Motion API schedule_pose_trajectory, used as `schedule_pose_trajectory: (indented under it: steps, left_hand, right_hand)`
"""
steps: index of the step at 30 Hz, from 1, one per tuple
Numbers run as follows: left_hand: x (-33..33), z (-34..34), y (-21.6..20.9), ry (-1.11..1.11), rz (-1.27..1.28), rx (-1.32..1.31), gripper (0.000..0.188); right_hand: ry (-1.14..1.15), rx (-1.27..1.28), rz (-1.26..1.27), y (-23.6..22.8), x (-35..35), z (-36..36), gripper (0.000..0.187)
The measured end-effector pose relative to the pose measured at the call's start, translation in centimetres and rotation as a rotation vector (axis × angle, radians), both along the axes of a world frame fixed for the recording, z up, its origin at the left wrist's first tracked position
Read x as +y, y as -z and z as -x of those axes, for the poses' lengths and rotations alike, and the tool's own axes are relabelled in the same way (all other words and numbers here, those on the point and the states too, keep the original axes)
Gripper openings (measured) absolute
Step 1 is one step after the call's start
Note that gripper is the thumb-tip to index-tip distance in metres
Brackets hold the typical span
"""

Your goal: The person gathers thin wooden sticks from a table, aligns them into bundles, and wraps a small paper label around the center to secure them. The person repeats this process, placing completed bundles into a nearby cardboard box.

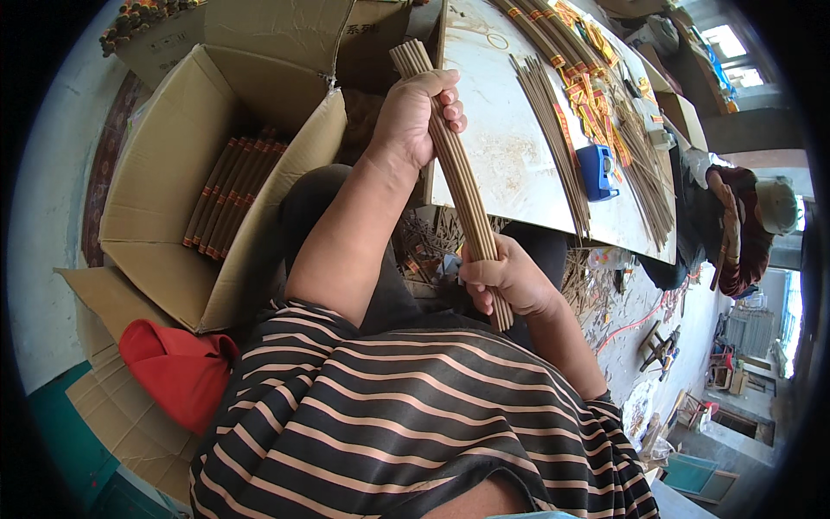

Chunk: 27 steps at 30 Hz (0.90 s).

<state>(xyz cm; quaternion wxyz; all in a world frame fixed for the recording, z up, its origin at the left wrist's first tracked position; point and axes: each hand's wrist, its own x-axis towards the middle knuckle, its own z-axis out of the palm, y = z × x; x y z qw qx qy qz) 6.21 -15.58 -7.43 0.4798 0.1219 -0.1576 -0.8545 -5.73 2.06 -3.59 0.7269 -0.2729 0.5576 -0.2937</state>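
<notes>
A bundle of thin brown incense sticks (462, 177) slants across in front of me, held off the table. Near its upper end my left hand (421, 112) is wrapped round it, the tips poking out above the fist. Toward the lower end my right hand (506, 275) grips the same bundle, with the ends showing below the fingers. No label or band shows on this bundle. On the white table (484, 112) to the right lie loose incense sticks (553, 143), a blue tape dispenser (598, 171) and a heap of red and yellow paper labels (592, 112).
An open cardboard box (164, 164) on my left holds several banded bundles (229, 199). Red cloth (177, 368) lies below it. Broken sticks (424, 242) litter the floor under the table. Another person (739, 221) in a cap is at the far right, near a small stool (661, 350).
</notes>
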Motion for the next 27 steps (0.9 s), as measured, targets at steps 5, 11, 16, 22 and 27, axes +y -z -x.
schedule_pose_trajectory:
  steps: [5, 11, 16, 22, 27]
  left_hand:
    - [0.5, 0.2, -0.5, -0.196, -0.048, -0.309, 0.013]
    - [0.0, -0.3, -0.1, 0.076, 0.028, 0.220, 0.020]
    - [0.0, -0.1, 0.3, 0.114, 0.136, 0.297, 0.020]
    - [2.9, 2.2, 0.3, 0.017, 0.035, -0.105, 0.016]
    - [2.4, 2.0, 0.2, 0.119, -0.038, 0.060, 0.015]
  right_hand:
    - [-0.044, 0.424, 0.143, 0.7, -0.2, -0.8, 0.015]
    - [0.012, -0.275, -0.084, -0.3, 0.1, 0.0, 0.010]
    - [-0.036, -0.131, -0.007, -0.4, 0.2, -0.1, 0.010]
    - [-0.037, 0.457, 0.136, 0.1, -1.1, -0.5, 0.016]
    - [0.016, 0.066, 0.069, 0.2, -1.3, 0.0, 0.015]
